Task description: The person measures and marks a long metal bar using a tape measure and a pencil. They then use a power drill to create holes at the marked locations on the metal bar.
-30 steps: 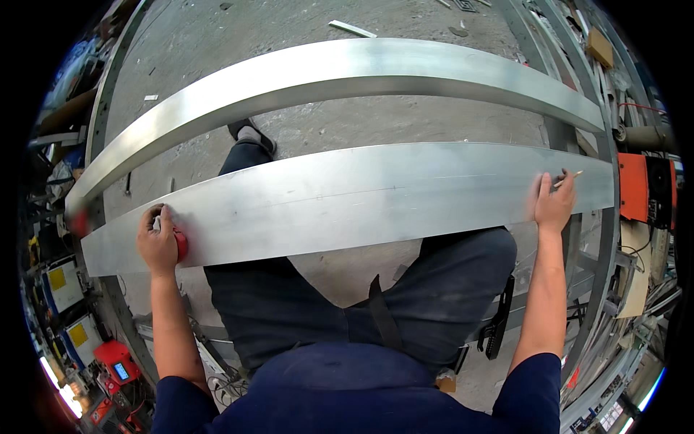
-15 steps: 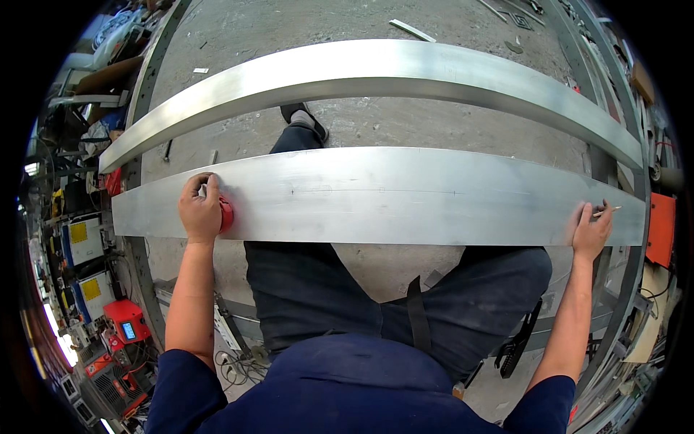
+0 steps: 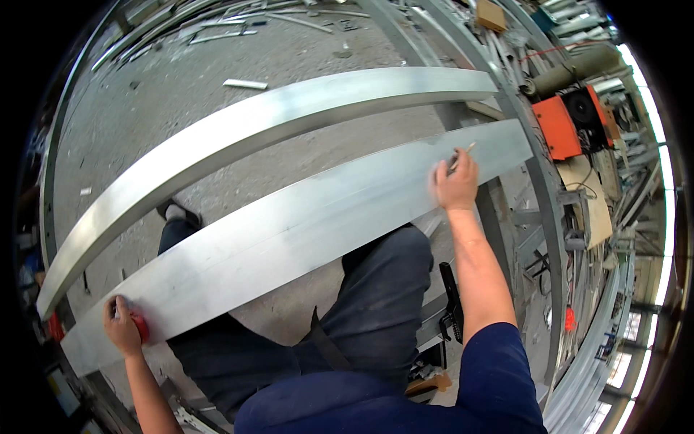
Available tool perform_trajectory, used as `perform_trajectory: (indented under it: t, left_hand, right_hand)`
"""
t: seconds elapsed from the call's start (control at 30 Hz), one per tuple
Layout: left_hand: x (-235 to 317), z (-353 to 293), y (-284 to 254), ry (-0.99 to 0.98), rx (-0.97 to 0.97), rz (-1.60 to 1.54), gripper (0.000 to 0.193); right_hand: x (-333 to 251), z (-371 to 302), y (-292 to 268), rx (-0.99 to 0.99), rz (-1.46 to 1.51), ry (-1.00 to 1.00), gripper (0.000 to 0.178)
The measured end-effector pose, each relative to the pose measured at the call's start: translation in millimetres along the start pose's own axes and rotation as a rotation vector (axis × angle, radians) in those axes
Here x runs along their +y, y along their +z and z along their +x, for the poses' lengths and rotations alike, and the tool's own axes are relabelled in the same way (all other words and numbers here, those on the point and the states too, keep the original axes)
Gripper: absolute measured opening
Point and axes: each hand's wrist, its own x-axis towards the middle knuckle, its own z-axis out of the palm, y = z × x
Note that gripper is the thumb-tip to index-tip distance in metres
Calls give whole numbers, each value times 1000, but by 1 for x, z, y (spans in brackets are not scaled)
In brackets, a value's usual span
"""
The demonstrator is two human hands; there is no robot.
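A wide, flat silver metal bar [image 3: 289,224] lies across in front of me, slanting up to the right, with faint marks on its top face. At its left end my left hand [image 3: 121,327] is closed on a red tape measure [image 3: 141,329]; the palm hides most of it and no blade shows. Toward the bar's right end my right hand [image 3: 457,182] holds a thin pencil [image 3: 471,147] in curled fingers, its knuckles over the top face. Some of these fingers are blurred by motion.
Beyond the bar runs a second metal beam [image 3: 238,119], with a gap between them. Grey frame rails [image 3: 542,210] stand at the right, beside an orange-and-black machine [image 3: 571,121]. Metal offcuts [image 3: 246,84] lie on the concrete floor. My thighs are under the bar's near edge.
My view has turned to the right, so the bar now slants. The right hand with the pencil has shifted a little inward along the bar. My left hand stays at the left end.
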Motion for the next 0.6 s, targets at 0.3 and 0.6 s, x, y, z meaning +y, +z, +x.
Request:
perform_trajectory:
  t: [0.3, 0.6]
  left_hand:
    - [-8, 1, 1, -16, 2, -33, 25]
    - [-9, -4, 2, -1, 40, 45, 26]
  right_hand:
    - [-3, -2, -10, -11, 8, 14, 48]
    - [-4, 5, -9, -54, 22, 66, 48]
